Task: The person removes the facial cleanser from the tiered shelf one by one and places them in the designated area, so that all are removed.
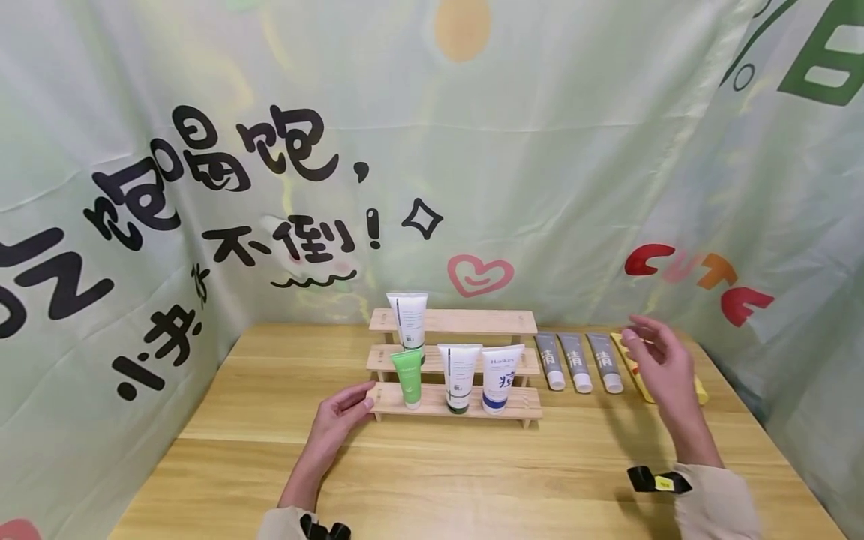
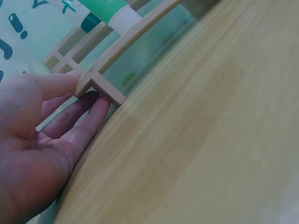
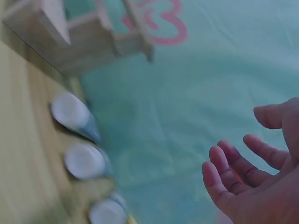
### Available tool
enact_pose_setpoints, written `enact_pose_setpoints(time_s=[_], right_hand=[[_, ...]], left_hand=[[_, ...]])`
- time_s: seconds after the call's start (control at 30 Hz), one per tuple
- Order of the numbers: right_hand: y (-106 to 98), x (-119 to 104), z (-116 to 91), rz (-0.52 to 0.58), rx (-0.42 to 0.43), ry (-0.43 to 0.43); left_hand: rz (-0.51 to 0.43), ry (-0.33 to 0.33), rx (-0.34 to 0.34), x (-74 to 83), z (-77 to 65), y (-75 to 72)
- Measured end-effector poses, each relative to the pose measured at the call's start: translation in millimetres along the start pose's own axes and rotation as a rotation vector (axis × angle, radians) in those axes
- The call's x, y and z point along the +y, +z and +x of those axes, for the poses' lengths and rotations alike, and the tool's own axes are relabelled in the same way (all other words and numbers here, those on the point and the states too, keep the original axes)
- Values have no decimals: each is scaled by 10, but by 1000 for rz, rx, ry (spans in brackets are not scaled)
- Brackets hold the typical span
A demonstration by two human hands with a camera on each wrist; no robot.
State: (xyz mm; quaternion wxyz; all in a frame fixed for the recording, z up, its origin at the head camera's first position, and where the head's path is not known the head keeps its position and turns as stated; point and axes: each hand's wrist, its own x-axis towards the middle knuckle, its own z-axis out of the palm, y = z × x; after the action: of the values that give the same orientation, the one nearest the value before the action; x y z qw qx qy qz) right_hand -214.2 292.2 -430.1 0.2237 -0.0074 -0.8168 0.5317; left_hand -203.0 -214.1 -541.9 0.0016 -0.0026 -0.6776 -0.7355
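My left hand (image 1: 335, 421) grips the left end of the lowest step of a three-step wooden rack (image 1: 472, 321), thumb above and fingers below in the left wrist view. A white tube (image 1: 408, 315) stands on the middle or a higher step, its foot partly hidden. On the lowest step are a small green tube (image 1: 409, 377), a white tube with a dark green cap (image 1: 460, 375) and a white tube with a blue cap (image 1: 498, 379). Empty and raised, my right hand (image 1: 664, 375) has its fingers loosely spread in front of yellow packaging (image 1: 702, 391), which it partly hides.
Three grey tubes (image 1: 574, 362) with white caps lie side by side right of the rack. The wooden table (image 1: 270, 390) meets a printed cloth backdrop (image 1: 574, 187) behind and at both sides.
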Motion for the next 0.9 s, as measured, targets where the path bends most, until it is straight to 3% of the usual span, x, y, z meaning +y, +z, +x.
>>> enact_pose_setpoints(time_s=[0.13,0.33,0.6,0.9], right_hand=[[241,-38,-43,48,-82,-68],[483,-146,-131,122,-165,-89],[662,-365,-232,196,-253,-142],[855,-682,-236,205,-335,-188]], left_hand=[[-5,3,-1,-7,-2,0],[-4,14,-10,-9,1,-7],[-9,9,-14,-14,13,4],[1,13,-11,1,8,3]])
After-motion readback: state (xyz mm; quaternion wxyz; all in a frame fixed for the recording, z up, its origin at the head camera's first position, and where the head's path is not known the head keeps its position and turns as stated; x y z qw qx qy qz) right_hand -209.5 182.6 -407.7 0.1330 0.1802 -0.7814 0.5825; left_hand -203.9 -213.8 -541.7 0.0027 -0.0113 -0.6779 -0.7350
